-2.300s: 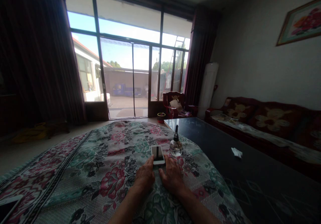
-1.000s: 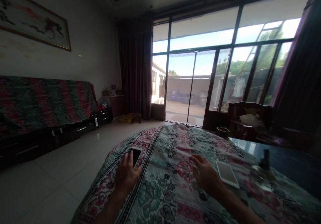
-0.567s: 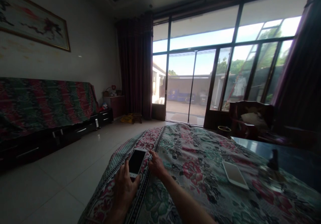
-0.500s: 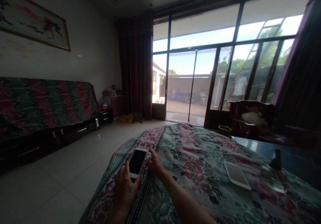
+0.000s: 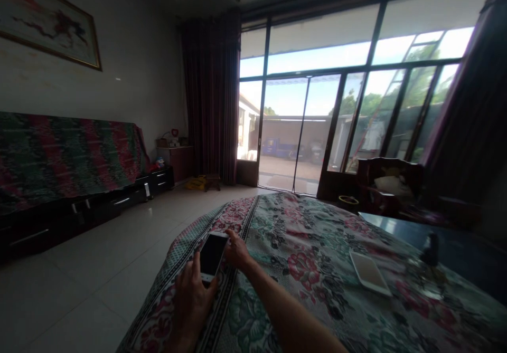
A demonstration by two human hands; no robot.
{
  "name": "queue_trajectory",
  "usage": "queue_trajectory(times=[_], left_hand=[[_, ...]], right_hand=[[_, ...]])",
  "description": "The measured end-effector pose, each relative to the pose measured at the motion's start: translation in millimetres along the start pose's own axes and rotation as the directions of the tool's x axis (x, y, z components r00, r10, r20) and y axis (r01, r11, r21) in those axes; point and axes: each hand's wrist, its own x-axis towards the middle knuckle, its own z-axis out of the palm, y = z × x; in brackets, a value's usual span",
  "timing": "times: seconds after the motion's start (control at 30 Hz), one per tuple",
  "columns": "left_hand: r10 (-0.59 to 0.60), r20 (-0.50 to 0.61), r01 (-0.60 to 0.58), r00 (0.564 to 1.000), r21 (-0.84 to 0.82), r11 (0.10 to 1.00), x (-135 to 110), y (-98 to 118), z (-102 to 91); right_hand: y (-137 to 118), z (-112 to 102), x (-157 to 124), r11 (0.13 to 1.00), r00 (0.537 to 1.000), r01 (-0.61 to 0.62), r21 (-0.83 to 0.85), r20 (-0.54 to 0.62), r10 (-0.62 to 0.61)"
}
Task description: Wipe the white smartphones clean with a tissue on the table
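A white smartphone [image 5: 213,257] with a dark screen is held low over the flowered cloth [image 5: 273,247]. My left hand [image 5: 193,292] grips its lower end, with the fingers along the left edge and the thumb at the bottom right corner. At the upper right edge is my right hand [image 5: 237,253], its fingers curled and the index finger touching the corner; the fingertips behind the phone are hidden. Farther right, a second white phone or small tablet [image 5: 370,273] lies flat on the cloth, apart from both hands.
A glass dish with a dark upright object [image 5: 431,250] stands at the right, near a dark glossy tabletop [image 5: 400,225]. Beyond are a wooden chair [image 5: 362,176] and glass doors [image 5: 297,131]. A low black cabinet [image 5: 122,200] runs along the left wall above the tiled floor [image 5: 79,289].
My view has turned slightly, so most things sit a little further left. The right index finger has come closer to the phone's corner. The left hand keeps its hold.
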Motion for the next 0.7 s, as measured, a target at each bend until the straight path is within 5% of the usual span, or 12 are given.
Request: queue_trajectory(times=[0.13,0.27,0.5,0.7], left_hand=[[0.112,-0.067,-0.114,0.991,-0.022,0.993,0,-6,3.2],[0.193,-0.072,-0.198,0.979,-0.071,0.978,-6,5,7.7],[0.362,0.121,-0.308,0.924,-0.322,0.895,-34,92,6.9],[0.402,0.360,-0.225,0.841,-0.443,0.868,-50,158,12.3]], right_hand=[[-13,-18,-7,0.995,0.995,-0.093,-0.042,-0.030,0.092],[-13,-64,-32,0.992,0.992,-0.118,-0.054,-0.056,0.115],[31,-166,-124,0.980,0.974,-0.194,-0.042,-0.130,0.187],[64,-218,-181,0.958,0.941,-0.283,-0.045,-0.209,0.268]])
